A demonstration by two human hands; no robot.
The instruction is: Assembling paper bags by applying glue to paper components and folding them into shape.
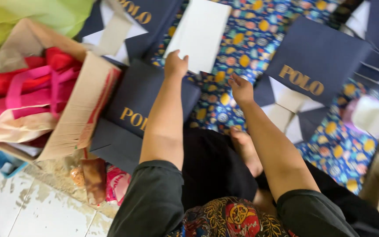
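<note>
My left hand [175, 65] grips the near edge of a white rectangular card [199, 33] that lies tilted over a blue patterned mat [242, 48]. My right hand [240, 87] hovers just to the right of it with loosely curled fingers, holding nothing that I can see. A dark navy flat box piece with gold lettering [139, 103] lies under my left forearm. Another navy box piece [316, 59] lies to the right of my right hand.
A cardboard box [82, 103] filled with red and pink fabric bags [31, 83] stands at the left. Green cloth [27, 15] is at the top left. More navy pieces lie at the top and right edges. Worn floor tiles [36, 206] show at the bottom left.
</note>
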